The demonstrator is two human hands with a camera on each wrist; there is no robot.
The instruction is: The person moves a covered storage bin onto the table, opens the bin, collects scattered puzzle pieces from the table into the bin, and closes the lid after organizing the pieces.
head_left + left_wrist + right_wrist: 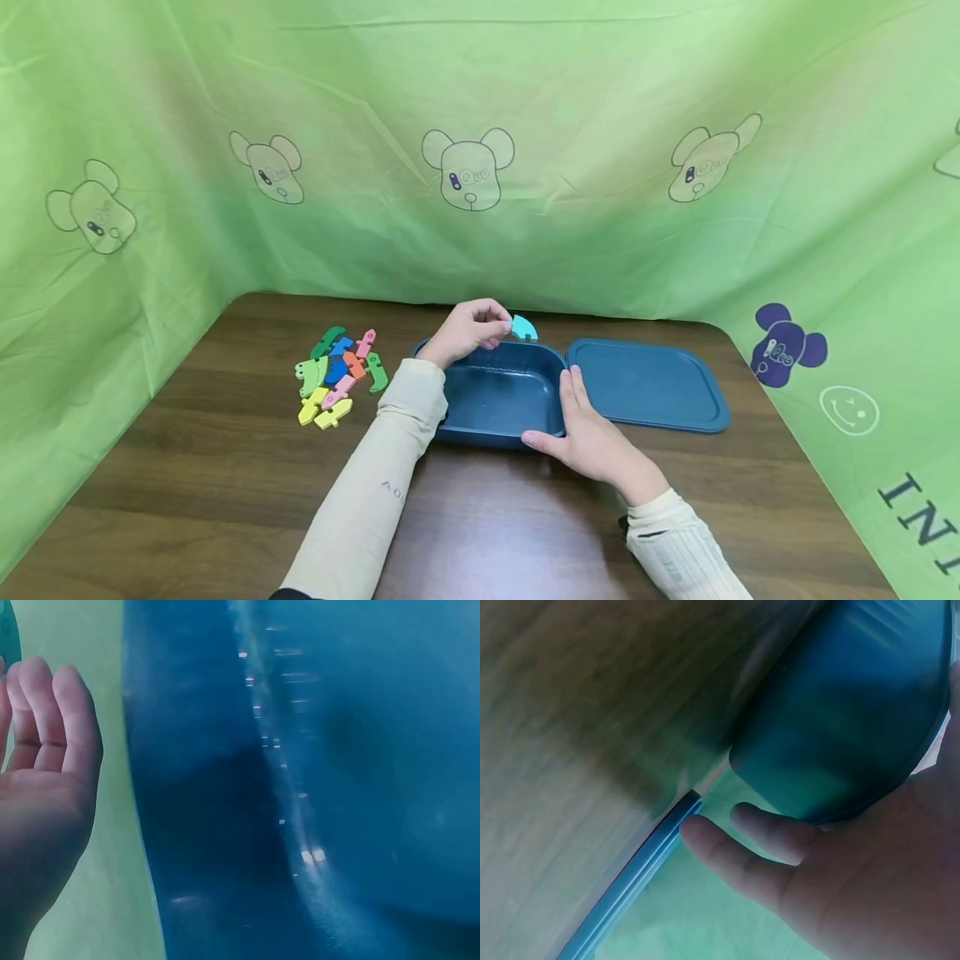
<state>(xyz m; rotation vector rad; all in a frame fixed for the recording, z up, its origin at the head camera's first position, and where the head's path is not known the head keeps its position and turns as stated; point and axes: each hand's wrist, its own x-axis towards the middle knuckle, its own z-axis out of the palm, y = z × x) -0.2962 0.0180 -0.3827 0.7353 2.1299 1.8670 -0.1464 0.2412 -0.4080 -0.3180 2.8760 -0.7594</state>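
My left hand (474, 329) pinches a turquoise puzzle piece (524, 327) between thumb and fingertips, above the far rim of a dark blue plastic box (502, 400). In the left wrist view the fingers (49, 724) of that hand rise beside the box wall (195, 787); only a sliver of the piece (9, 634) shows at the frame's edge. My right hand (592, 433) rests against the box's right near corner, fingers straight along the side and thumb at the front rim. Seen from the right wrist, two straight fingers (742, 862) lie outside the box (840, 712).
A matching blue lid (648, 385) lies flat on the wooden table (187, 492), right of the box. Several coloured puzzle pieces (337, 373) in green, blue, pink, orange and yellow form a loose cluster at left. A green printed curtain (375, 225) surrounds the table's back and sides.
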